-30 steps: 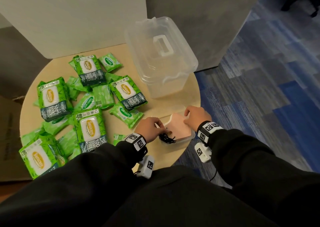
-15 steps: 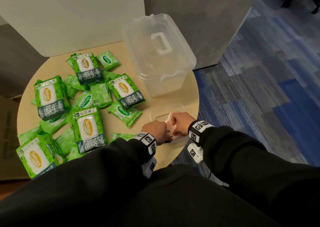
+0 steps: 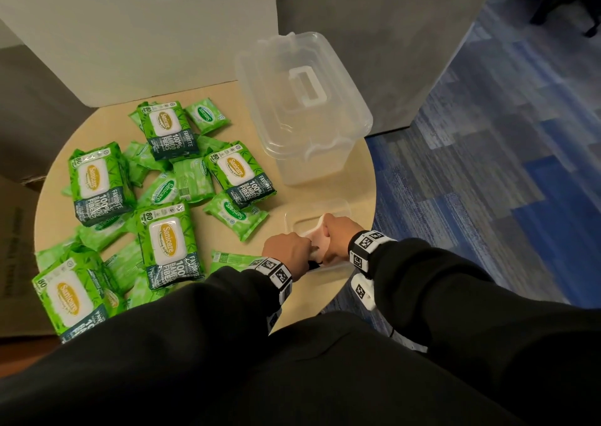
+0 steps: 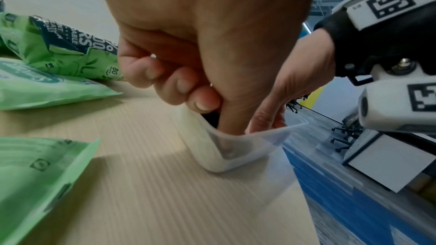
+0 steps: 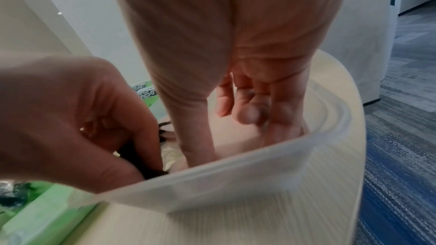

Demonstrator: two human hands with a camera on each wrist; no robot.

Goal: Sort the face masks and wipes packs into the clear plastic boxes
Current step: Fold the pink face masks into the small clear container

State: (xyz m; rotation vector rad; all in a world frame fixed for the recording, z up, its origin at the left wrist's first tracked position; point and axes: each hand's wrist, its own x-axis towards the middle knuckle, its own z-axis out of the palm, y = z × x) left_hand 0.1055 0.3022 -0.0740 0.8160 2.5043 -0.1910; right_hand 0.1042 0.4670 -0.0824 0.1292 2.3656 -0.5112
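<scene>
Both hands are down in the small clear box (image 3: 320, 212) at the worktop (image 3: 201, 298) edge, just in front of the big lidded box (image 3: 302, 100): the left hand (image 3: 286, 250) pinches the black ear loops (image 3: 314, 265), while the right hand (image 3: 336, 235) presses the pink face mask (image 3: 317, 242) flat with fairly straight fingers. To do this well, tuck the loops under the mask before letting go, so nothing springs over the rim. The green wipes packs (image 3: 166, 242) lie left of the small box, unsorted.
</scene>
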